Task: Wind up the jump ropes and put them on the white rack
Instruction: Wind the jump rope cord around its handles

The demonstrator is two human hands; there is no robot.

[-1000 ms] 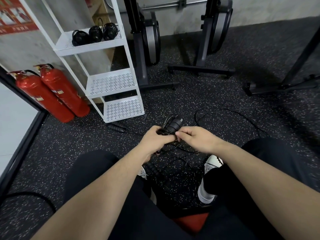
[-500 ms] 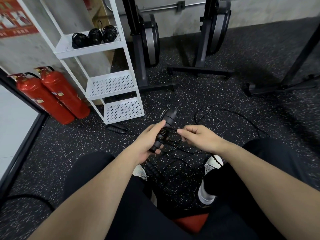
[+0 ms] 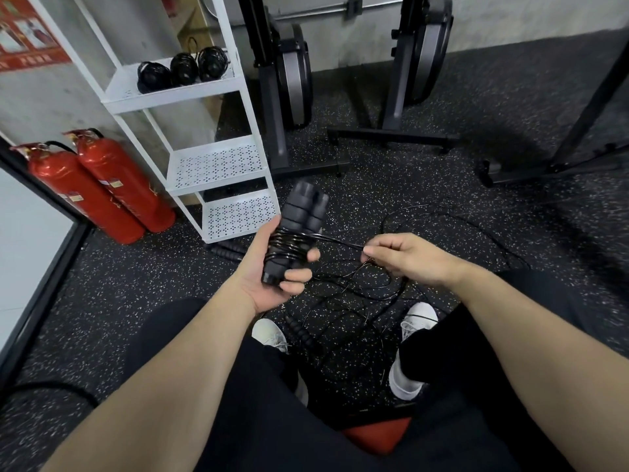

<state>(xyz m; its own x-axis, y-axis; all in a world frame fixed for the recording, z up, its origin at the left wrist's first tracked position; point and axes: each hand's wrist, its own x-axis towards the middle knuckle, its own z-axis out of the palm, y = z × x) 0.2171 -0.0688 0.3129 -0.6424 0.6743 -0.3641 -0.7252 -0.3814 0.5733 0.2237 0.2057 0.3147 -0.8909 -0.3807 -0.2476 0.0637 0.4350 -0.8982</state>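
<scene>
Two handles [image 3: 299,229] gripped in left hand [image 3: 272,270], right hand [image 3: 405,257] pinching cord [image 3: 340,240] just beside

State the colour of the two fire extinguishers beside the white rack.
Red; the fire extinguishers show in the head view, the only one.

Left hand [image 3: 272,267] grips the pair of black ribbed foam jump-rope handles [image 3: 299,226], held side by side and pointing up toward the white metal three-shelf rack [image 3: 190,93]. Thin black cord [image 3: 289,245] is coiled several turns around their middle. Right hand [image 3: 405,258] pinches the cord's free run just to the right, pulled straight between the two hands. Loose cord lies tangled on the black speckled rubber floor [image 3: 391,185] between two white sneakers [image 3: 413,327]. Three wound black rope bundles [image 3: 183,69] sit on the rack's top shelf; two red fire extinguishers [image 3: 98,189] stand left of it.
</scene>
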